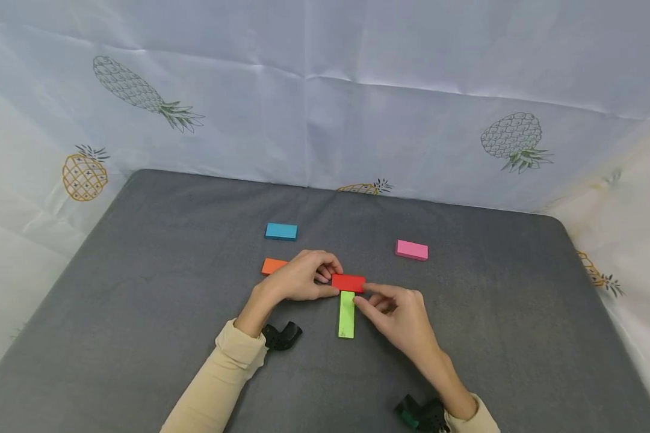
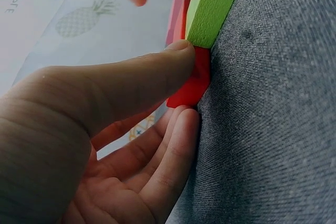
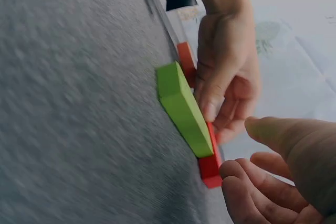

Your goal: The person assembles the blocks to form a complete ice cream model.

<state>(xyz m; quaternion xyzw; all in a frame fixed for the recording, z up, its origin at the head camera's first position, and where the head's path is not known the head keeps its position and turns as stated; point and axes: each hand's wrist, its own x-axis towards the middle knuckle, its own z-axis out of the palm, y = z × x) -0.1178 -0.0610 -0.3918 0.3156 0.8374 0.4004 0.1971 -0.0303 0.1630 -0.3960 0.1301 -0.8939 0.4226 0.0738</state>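
A red block (image 1: pixel 348 283) lies crosswise at the far end of a lime green block (image 1: pixel 346 316), the two touching in a T shape. My left hand (image 1: pixel 303 276) pinches the red block's left end, thumb on the near side and fingers on the far side; the left wrist view shows this red block (image 2: pixel 190 90) between them. At the red block's right end is my right hand (image 1: pixel 401 316), its index fingertip against or very near it. In the right wrist view, the right thumb (image 3: pixel 278 132) stands apart from the blocks.
An orange block (image 1: pixel 272 266) is partly covered by the left hand. Farther back lie a blue block (image 1: pixel 281 231) and, to the right, a pink block (image 1: pixel 411 249). The grey cloth-covered table (image 1: pixel 493 349) meets a pineapple-print curtain (image 1: pixel 281 126) behind.
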